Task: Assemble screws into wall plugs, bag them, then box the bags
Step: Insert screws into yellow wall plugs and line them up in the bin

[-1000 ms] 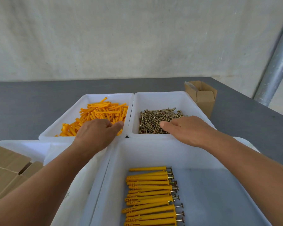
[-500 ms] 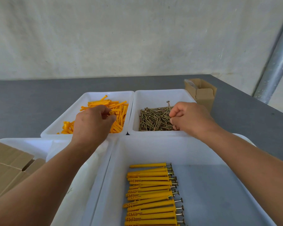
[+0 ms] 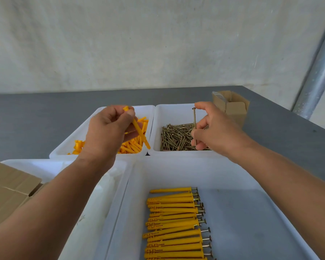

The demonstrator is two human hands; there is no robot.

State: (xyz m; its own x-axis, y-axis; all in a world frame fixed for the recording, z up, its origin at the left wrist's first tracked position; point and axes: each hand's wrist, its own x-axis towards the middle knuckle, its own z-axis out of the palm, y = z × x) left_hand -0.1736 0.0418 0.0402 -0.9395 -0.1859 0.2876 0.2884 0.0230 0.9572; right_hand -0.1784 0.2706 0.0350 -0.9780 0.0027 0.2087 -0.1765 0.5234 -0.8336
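My left hand [image 3: 107, 131] pinches one orange wall plug [image 3: 139, 130], held slanted above the white bin of loose orange plugs [image 3: 131, 146]. My right hand [image 3: 213, 129] holds a single brass screw [image 3: 194, 121] upright, head up, over the white bin of loose screws [image 3: 176, 137]. The two hands are apart, roughly level with each other. In the large white tray [image 3: 176, 171] nearest me lies a neat row of several plugs with screws in them [image 3: 174, 224], screw heads pointing right.
A small open cardboard box [image 3: 232, 107] stands right of the screw bin. Flat cardboard boxes [image 3: 8, 188] lie at the left edge beside another white tray [image 3: 45, 166]. All sit on a grey table [image 3: 26, 117]. A metal pole [image 3: 319, 72] rises at the right.
Both hands have lifted out of the bins. The left now holds one plug clear of the pile, the right holds one screw raised upright.
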